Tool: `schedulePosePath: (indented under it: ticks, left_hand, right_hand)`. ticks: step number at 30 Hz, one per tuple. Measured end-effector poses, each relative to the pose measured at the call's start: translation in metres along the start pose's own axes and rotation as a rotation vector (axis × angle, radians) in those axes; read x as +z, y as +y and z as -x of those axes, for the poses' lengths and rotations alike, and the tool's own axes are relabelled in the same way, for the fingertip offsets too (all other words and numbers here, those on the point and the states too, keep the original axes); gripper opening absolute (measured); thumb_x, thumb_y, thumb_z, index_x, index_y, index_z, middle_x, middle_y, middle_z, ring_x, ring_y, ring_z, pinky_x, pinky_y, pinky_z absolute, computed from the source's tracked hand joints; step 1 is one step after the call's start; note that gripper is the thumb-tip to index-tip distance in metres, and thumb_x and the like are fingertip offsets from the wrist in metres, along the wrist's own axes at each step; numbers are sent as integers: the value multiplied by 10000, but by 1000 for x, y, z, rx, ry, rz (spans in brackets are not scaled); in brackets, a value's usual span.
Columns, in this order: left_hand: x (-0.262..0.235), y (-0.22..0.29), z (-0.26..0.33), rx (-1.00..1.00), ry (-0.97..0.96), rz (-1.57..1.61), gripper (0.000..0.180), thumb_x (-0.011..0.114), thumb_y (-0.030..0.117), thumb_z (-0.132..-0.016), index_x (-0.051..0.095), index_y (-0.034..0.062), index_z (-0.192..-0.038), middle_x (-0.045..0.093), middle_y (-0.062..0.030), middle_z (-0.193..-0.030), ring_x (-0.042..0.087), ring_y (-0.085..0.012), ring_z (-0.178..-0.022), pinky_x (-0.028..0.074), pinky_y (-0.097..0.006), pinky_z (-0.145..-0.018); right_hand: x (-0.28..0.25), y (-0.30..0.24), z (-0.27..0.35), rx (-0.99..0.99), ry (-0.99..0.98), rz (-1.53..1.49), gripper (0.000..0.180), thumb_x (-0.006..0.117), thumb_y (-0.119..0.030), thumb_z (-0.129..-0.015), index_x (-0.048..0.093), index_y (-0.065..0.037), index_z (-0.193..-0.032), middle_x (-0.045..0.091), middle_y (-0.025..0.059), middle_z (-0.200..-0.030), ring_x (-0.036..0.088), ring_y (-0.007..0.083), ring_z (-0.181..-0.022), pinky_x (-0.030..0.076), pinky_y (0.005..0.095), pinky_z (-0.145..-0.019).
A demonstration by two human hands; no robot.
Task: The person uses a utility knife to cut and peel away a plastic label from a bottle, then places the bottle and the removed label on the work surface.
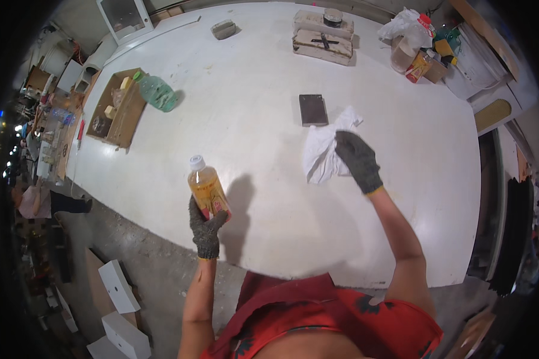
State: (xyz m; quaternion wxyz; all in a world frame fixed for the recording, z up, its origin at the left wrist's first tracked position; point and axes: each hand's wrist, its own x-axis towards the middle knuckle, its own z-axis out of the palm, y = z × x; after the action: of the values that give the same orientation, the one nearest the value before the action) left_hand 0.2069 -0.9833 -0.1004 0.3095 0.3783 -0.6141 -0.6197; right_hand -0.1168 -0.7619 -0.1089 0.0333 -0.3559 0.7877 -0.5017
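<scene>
My left hand [206, 230], in a dark grey knit glove, is wrapped round the lower part of a plastic bottle [206, 186]. The bottle has a white cap and a yellow and red label, and is held upright above the near left part of the table. Over on the right, my right hand [358, 160], gloved the same way, grips the edge of a crumpled white cloth [321, 152] on the tabletop. Just beyond the cloth lies a dark rectangular block [313, 110].
The white table [251, 107] bears a cardboard box [118, 110] of small items and a green bottle [158, 93] at left. Pale blocks [322, 46] and a grey lump [224, 29] stand at the back. Bags and bottles [422, 63] crowd the far right corner. White panels [118, 287] lean below left.
</scene>
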Motion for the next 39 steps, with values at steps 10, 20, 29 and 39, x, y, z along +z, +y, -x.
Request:
schedulePosePath:
  ticks: [10,20,29,39]
  left_hand:
    - [-29,-107,-29,202,19,-569,804,783,57,-643,357,30,-1324,480,-122,-1252,483,-260,-1171,415,-392,-997]
    - [-10,-70,-28,161,-7,-342,748,731,59,-700,342,45,-1339,463,-115,-1272,440,-274,-1206,364,-362,-1039]
    - [-21,-93,-25,72,-41,-397,689,763,149,-731,390,18,-1295,482,-132,-1231,487,-261,-1153,427,-354,-972]
    - [-21,-74,-40,173,-21,-370,349,759,126,-701,639,48,-1018,653,-37,-948,621,-150,-787,525,-286,-692]
  right_hand:
    - [26,79,-255,-134,81,877,615,658,-389,-802,451,-188,-1345,512,100,-1323,451,308,-1231,369,442,-1009]
    - [41,128,-332,-108,42,1213,406,612,-291,-829,579,-199,-1224,644,68,-1055,601,275,-900,492,430,-744]
    - [21,103,-287,304,520,-93,174,622,-217,-858,664,-82,-960,674,81,-841,623,212,-736,508,325,-579]
    - [27,-39,-68,819,-22,-1496,170,643,-118,-867,588,-84,-1024,620,24,-928,592,102,-751,508,227,-539]
